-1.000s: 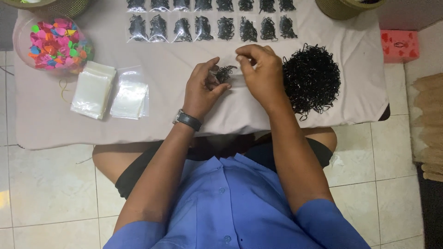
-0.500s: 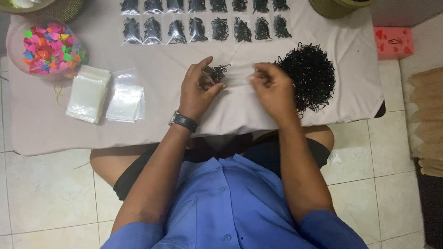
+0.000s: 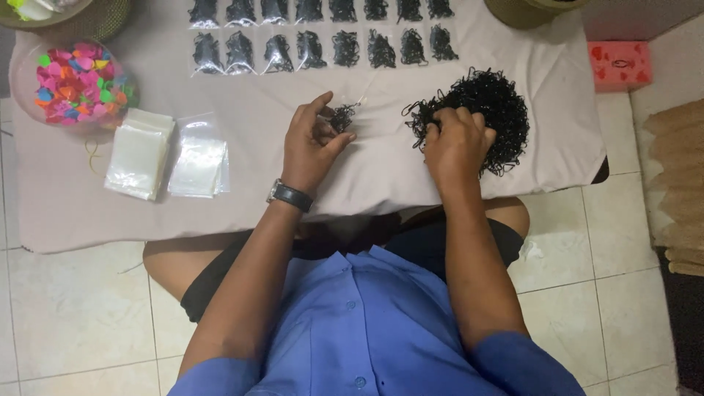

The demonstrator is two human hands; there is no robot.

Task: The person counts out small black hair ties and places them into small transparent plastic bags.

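My left hand (image 3: 314, 147) holds a small clear bag partly filled with black elastic bands (image 3: 342, 117) between thumb and fingers, just above the cloth-covered table (image 3: 352, 176). My right hand (image 3: 455, 143) rests on a big loose pile of black elastic bands (image 3: 488, 110) to the right, its fingers curled into the pile's left edge. Two rows of filled clear bags of black bands (image 3: 323, 48) lie along the far side of the table.
Two stacks of empty clear bags (image 3: 169, 155) lie left of my left hand. A clear bowl of bright coloured pieces (image 3: 77, 84) stands at the far left. Woven baskets (image 3: 524, 11) sit at the far corners. A pink box (image 3: 623, 64) lies on the floor at the right.
My right hand left the small bag and moved right onto the loose pile of bands. My left hand kept hold of the bag, almost in place.
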